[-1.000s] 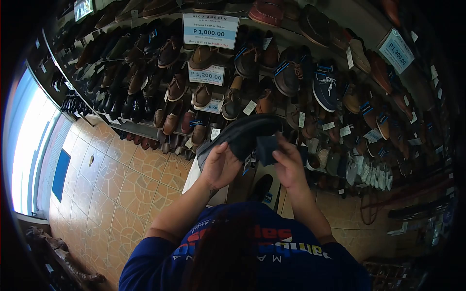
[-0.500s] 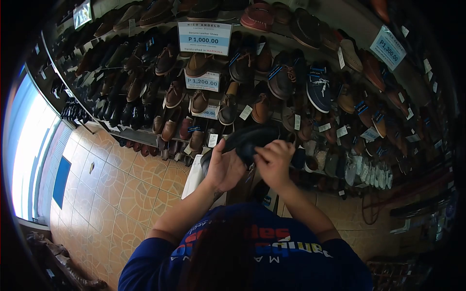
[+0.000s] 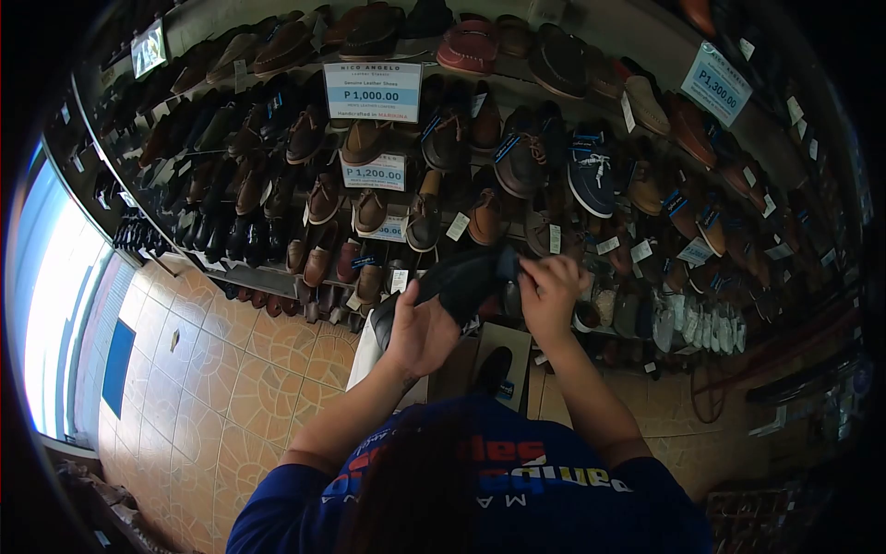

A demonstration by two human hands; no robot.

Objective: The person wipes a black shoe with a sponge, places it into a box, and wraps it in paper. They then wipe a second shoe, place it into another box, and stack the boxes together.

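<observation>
A black shoe (image 3: 450, 279) is held up in front of my chest, its length running from lower left to upper right. My left hand (image 3: 423, 334) supports it from the near side, palm turned up and thumb raised along it. At the shoe's upper right end, my right hand (image 3: 552, 288) pinches a small dark blue piece (image 3: 507, 264); cannot tell whether it is cloth or a tag. Below the hands, another dark shoe (image 3: 496, 367) with a blue label lies in an open box (image 3: 519, 355).
Shelves ahead hold rows of leather shoes, including a navy boat shoe (image 3: 591, 181). Price signs (image 3: 373, 94) hang among them. A white box edge (image 3: 364, 358) lies below my left hand. Tiled floor (image 3: 249, 369) extends left toward a bright doorway (image 3: 55, 295).
My right hand has moved right, away from the left hand, drawing the dark blue piece toward the shoe's upper right end. More of the box and the shoe below shows.
</observation>
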